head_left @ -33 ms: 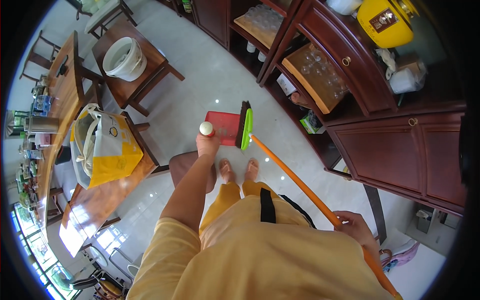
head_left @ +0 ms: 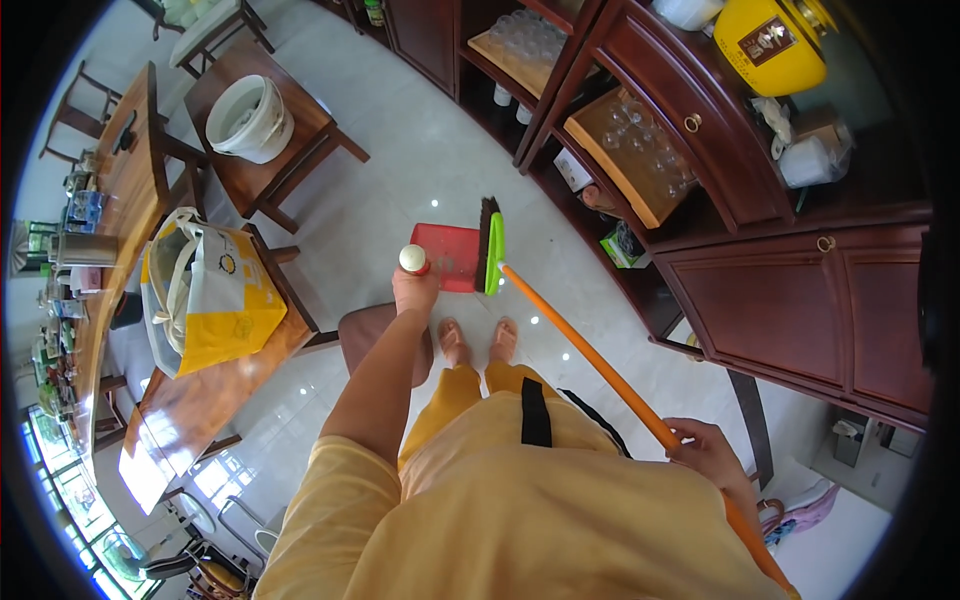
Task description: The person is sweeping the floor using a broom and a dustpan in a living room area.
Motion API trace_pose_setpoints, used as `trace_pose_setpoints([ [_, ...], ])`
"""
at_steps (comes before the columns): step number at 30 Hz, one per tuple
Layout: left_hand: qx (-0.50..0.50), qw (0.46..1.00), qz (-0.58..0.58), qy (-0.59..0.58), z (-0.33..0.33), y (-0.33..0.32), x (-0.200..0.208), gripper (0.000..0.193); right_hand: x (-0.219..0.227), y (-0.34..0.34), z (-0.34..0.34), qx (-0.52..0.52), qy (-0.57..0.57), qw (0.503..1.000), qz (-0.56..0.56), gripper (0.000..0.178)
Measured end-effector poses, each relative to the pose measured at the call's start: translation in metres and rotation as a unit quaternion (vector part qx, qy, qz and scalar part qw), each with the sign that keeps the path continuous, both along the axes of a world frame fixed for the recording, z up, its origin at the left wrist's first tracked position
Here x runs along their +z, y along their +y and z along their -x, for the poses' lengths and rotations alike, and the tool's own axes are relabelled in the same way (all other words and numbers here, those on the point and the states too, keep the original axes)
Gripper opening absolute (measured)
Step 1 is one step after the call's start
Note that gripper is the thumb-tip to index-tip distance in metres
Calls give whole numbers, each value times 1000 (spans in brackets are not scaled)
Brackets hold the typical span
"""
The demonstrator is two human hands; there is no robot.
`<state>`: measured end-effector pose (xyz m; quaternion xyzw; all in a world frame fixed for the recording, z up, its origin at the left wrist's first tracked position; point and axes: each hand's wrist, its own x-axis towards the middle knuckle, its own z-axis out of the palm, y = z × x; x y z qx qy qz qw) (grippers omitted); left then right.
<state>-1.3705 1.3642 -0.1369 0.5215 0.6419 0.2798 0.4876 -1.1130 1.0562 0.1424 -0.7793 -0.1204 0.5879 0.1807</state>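
My left hand is closed around the upright handle of a red dustpan, and the handle's white rounded end sticks out above my fist. The pan lies on the floor ahead of my feet. Along its right edge stands a broom head, bright green with dark bristles turned toward the pan. From it a long orange broom handle slants down to the lower right. My right hand grips that handle near my right side, with some fingers partly hidden.
Left of me, a wooden bench bears a yellow and white bag; beyond it, a white bucket rests on a wooden stool. A brown stool stands beside my left foot. Dark red cabinets line the right.
The broom head has shifted very slightly left and away from me, against the dustpan's edge. Both hands stay nearly in place.
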Motion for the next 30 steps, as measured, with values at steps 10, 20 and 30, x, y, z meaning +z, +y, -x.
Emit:
trace_pose_setpoints([
  [10, -27, 995, -33, -87, 7, 2, -13, 17, -23, 98, 11, 440, -144, 883, -81, 38],
  [20, -43, 986, -133, -96, 13, 2, -34, 18, -27, 108, 26, 502, -64, 858, 84, 43],
  [30, -27, 992, -80, -97, 9, -2, -23, 17, 7, 42, -18, 53, 94, 994, 25, 44],
])
